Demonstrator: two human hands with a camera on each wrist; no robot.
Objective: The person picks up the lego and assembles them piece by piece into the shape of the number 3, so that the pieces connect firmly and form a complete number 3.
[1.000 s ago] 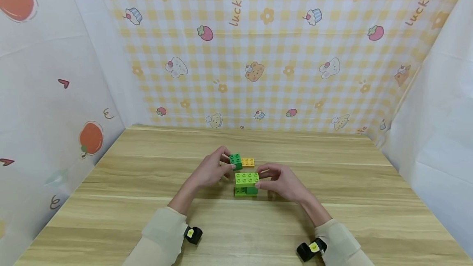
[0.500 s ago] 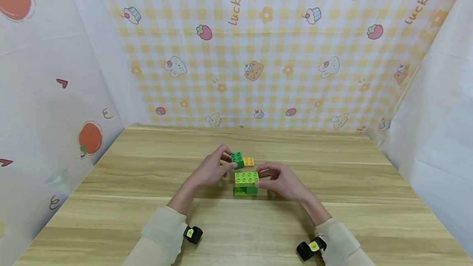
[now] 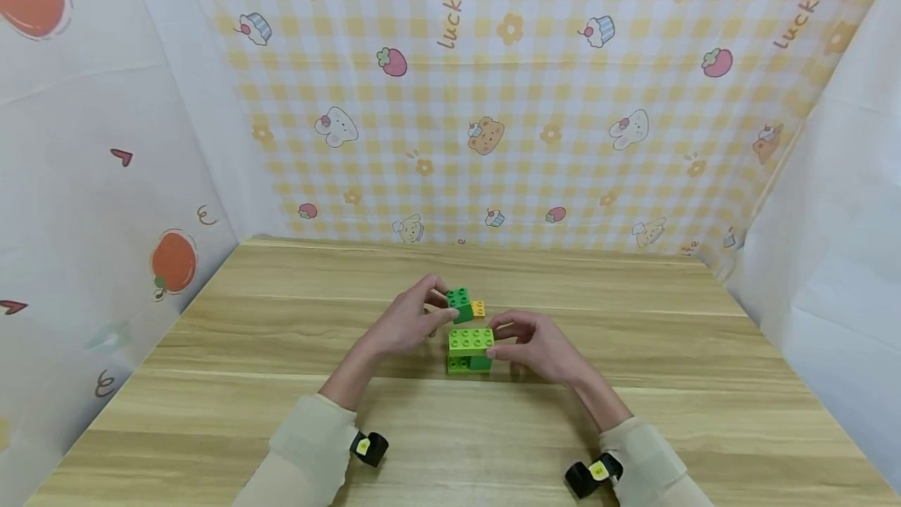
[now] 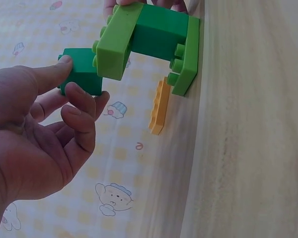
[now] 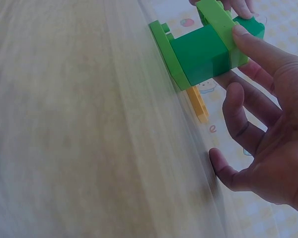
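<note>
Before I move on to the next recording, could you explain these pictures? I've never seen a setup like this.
There is no robot here, only a person's two bare hands. The head picture comes from a camera worn on the head, looking forward and down. The other two come from wrist cameras, each watching its own hand's work.

The left hand holds a dark green block off the table. The right hand grips the top light green piece of a small stack; below it are a middle green block and a bottom light green piece.

A yellow studded piece lies on the table beyond the stack, partly hidden in the head view. Patterned cloth hangs behind.
</note>
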